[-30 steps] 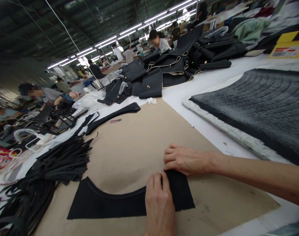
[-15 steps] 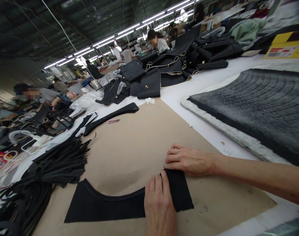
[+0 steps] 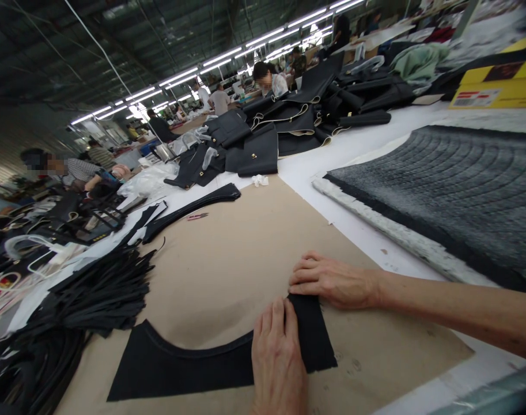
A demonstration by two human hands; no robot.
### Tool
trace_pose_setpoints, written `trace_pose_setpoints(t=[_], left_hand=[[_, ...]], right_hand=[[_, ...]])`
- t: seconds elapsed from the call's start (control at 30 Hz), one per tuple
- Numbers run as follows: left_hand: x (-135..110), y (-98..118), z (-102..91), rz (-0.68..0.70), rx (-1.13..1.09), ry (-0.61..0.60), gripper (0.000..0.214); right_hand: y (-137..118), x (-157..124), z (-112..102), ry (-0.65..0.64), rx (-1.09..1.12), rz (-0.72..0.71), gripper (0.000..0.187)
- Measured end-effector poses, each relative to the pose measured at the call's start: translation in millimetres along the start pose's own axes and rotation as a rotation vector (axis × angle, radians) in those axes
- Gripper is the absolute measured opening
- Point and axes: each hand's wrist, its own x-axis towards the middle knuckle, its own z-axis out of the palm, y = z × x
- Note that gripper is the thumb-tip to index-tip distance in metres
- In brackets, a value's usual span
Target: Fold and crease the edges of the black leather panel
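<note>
A curved black leather piece [image 3: 176,363] lies flat on a brown paper sheet [image 3: 245,248] near the table's front edge. My left hand [image 3: 277,360] lies on the piece's right part with its fingers stretched out flat and pressed down. My right hand [image 3: 332,280] rests at the piece's upper right corner, its fingers curled with the tips pressed on the top edge. Neither hand lifts the piece.
A heap of thin black strips [image 3: 90,294] lies to the left. Curved black strips [image 3: 189,207] and black bags [image 3: 254,144] lie farther back. A grey ribbed mat [image 3: 453,190] fills the right. Other people work at tables behind.
The camera has tipped and shifted slightly, so everything sits a little lower left. Both hands stay on the black piece in nearly the same pose.
</note>
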Motion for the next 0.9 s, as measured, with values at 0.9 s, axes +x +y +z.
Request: trace_pose_setpoints(t=[0.9], left_hand=[[21, 11, -5.1, -0.020, 0.062, -0.040, 0.063]], right_hand=[[-16, -16, -2, 0.194, 0.067, 0.338, 0.032]])
